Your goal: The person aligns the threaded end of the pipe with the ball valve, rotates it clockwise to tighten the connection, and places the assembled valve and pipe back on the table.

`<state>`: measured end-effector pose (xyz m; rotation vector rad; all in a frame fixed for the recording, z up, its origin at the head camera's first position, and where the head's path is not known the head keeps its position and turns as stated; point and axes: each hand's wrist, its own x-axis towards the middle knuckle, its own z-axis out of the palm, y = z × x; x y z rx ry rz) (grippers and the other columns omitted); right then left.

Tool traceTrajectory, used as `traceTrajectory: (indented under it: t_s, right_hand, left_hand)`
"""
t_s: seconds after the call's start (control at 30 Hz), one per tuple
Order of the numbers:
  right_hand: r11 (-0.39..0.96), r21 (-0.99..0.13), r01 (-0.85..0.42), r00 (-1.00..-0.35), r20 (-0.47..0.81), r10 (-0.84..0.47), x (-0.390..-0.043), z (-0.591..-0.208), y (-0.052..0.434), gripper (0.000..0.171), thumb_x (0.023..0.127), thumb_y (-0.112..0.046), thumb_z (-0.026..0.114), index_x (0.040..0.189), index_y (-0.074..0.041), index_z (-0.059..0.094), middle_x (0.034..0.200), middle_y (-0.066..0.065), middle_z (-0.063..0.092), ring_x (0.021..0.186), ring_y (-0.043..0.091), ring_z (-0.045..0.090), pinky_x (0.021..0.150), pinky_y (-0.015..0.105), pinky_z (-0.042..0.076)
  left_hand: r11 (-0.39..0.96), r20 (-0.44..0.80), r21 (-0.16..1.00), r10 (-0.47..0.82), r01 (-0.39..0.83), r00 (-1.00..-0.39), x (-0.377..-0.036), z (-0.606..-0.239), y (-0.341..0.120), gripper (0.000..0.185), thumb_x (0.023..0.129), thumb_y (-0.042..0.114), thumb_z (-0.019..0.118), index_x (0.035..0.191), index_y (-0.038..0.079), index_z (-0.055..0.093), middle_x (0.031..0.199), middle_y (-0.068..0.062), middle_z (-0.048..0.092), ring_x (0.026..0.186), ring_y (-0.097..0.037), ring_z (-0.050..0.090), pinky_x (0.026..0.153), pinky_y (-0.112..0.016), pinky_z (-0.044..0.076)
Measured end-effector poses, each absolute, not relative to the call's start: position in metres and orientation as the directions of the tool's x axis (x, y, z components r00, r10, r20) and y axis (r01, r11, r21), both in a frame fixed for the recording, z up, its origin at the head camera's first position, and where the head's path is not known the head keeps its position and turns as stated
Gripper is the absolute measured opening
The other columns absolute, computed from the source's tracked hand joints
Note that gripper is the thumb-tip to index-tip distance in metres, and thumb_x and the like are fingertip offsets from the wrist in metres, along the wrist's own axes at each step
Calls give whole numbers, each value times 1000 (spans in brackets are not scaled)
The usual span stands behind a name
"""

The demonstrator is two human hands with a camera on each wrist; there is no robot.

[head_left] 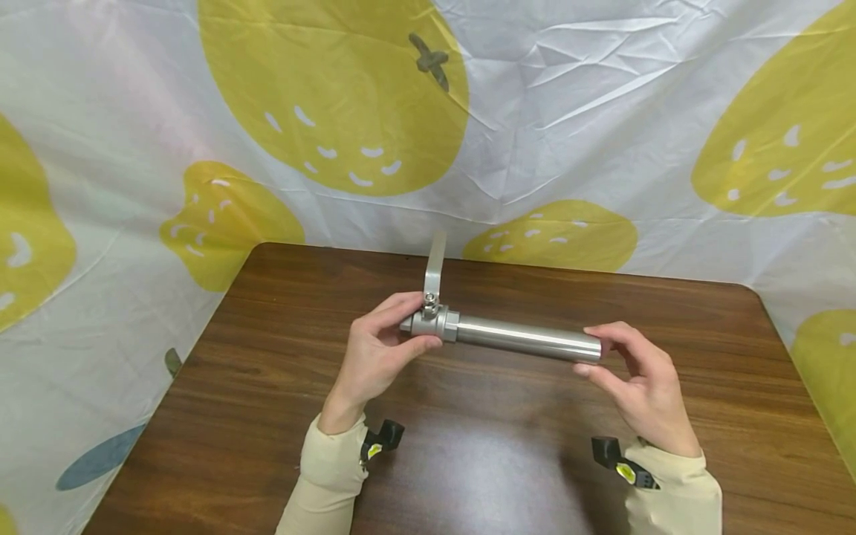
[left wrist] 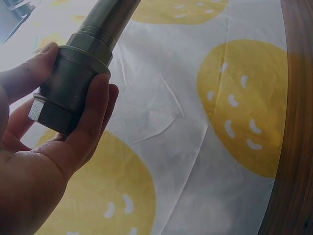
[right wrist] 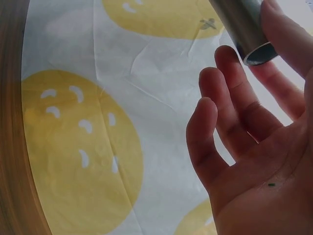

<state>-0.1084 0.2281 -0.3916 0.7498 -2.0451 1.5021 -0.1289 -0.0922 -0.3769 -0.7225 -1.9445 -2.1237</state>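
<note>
A steel ball valve with a flat lever handle standing upward is joined to a polished steel pipe. The assembly is held level above the wooden table. My left hand grips the valve body, thumb in front and fingers behind. The left wrist view shows the valve body inside the left hand, with the pipe leading away. My right hand pinches the pipe's free end between thumb and fingers. The right wrist view shows that open pipe end at the right hand, its other fingers relaxed.
A white cloth printed with yellow fruit hangs behind and around the table. Small black camera mounts sit on both cream-sleeved wrists. The table's far edge meets the cloth.
</note>
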Motion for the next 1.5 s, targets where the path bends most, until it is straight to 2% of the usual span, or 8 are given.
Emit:
traceTrajectory:
  t_s: [0.17,0.53,0.77,0.87,1.03,1.27,1.43,1.5]
  right_hand:
    - [259,-706,-659,-750,645,-146,-107,-391,229,43,64,19,77,103,13,62,98,-2,66,85,8,56,82,15,48]
    - [357,-742,-566,-816,564,-121,-103,-388,228,41,70,22,71,107,8,64,93,-10,63,83,4,55,84,12,47]
    - [281,-740,-612,-787,606,-116,-107,-391,222,41,75,23,66,115,14,57,98,-7,62,86,4,56,82,11,47]
    - [275,-745,-608,-790,602,-116,-106,-391,221,48,72,26,67,117,15,55,108,-8,63,90,4,56,85,11,47]
    - [305,-740,-599,-795,594,-120,-104,-392,221,66,56,34,72,116,14,54,116,-8,60,94,3,55,87,11,47]
    - [212,-719,-662,-748,651,-127,-107,-397,222,43,73,13,76,108,18,52,109,-2,60,92,7,55,87,13,48]
    - [253,-697,-671,-738,663,-129,-110,-397,223,50,61,29,72,106,16,55,102,-6,62,86,6,55,82,13,48]
    - [301,-676,-673,-731,670,-128,-111,-397,224,52,58,28,74,105,14,58,98,-8,62,83,5,53,79,12,47]
  left_hand:
    - [-131,464,886,194,446,-865,-129,-377,-92,54,70,-17,76,121,-17,56,120,-29,57,102,-13,60,83,-21,55]
    - [-120,454,891,189,438,-871,-128,-376,-90,55,69,-21,73,121,-17,56,120,-30,57,102,-13,59,82,-20,55]
    - [-102,462,887,169,450,-871,-129,-376,-89,55,68,-21,74,120,-17,57,121,-31,57,102,-12,60,84,-20,55]
    - [-95,465,885,162,456,-870,-129,-376,-89,55,68,-21,74,120,-17,57,120,-31,57,102,-12,60,85,-19,54]
    - [-93,462,887,161,453,-872,-129,-376,-89,54,68,-20,75,120,-17,57,120,-30,58,102,-12,60,85,-20,54]
    - [-88,464,886,161,456,-871,-128,-376,-90,55,68,-22,74,120,-17,57,120,-30,58,102,-12,60,84,-20,54]
    - [-93,462,887,158,453,-873,-129,-377,-90,54,68,-23,72,119,-18,57,120,-31,57,102,-12,60,85,-20,54]
    - [-97,461,887,159,451,-873,-129,-377,-90,54,68,-21,74,120,-18,57,120,-30,57,103,-12,60,86,-20,54]
